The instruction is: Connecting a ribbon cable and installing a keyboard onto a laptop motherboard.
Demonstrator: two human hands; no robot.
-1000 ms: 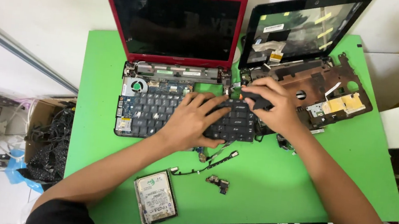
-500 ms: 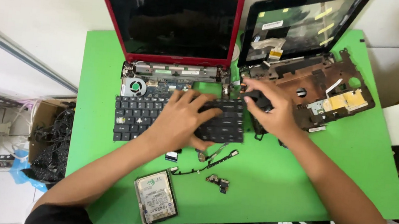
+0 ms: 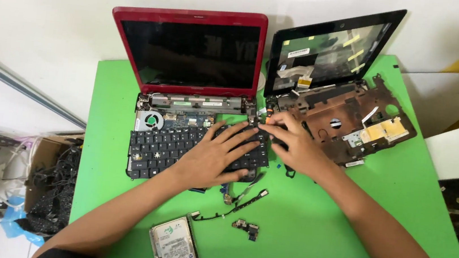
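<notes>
Keyboard, black, lies loose on the red laptop; my left hand rests flat, fingers spread. Right hand fingers half-curled touch its top-right corner. Two laptops, one hard drive.

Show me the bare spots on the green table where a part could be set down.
The green table lies bare right of the right hand, below the stripped brown chassis. A bare strip runs left of the keyboard and red laptop. It is crowded near the hard drive, loose cables and left hand.
</notes>
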